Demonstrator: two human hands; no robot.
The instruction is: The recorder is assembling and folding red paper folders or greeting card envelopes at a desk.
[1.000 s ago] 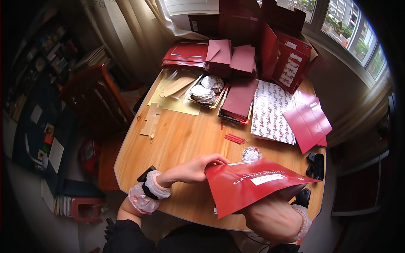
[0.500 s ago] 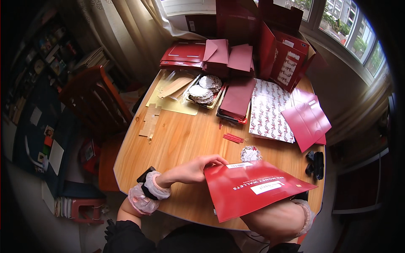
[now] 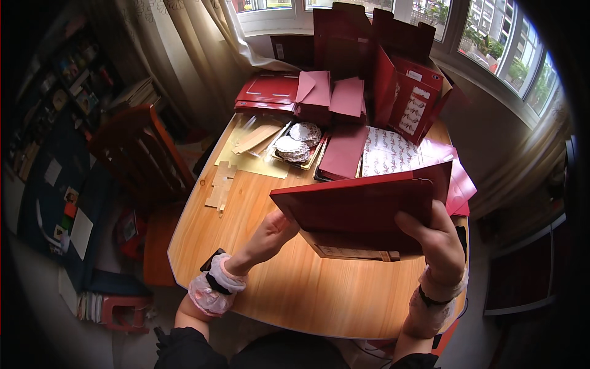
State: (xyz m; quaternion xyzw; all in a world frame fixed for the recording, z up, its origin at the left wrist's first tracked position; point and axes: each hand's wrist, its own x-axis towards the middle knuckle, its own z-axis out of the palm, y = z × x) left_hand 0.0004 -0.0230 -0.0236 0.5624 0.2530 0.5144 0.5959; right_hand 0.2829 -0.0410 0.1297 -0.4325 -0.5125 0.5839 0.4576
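Note:
I hold a flat dark red cardboard box blank up over the wooden table, tilted with its upper edge toward the window. My left hand grips its lower left corner from beneath. Along the right edge my right hand clamps it, thumb on the near face. A pale printed flap shows along the blank's bottom edge. Both wrists wear ruffled white cuffs.
On the table's far half lie stacks of red and pink folded boxes, a patterned paper sheet, round paper doilies, tan cardboard pieces and upright red boxes. A wooden chair stands to the left.
The red blank has been lifted from low over the table's near edge and turned up between both hands. My right hand moved from under it to its right edge.

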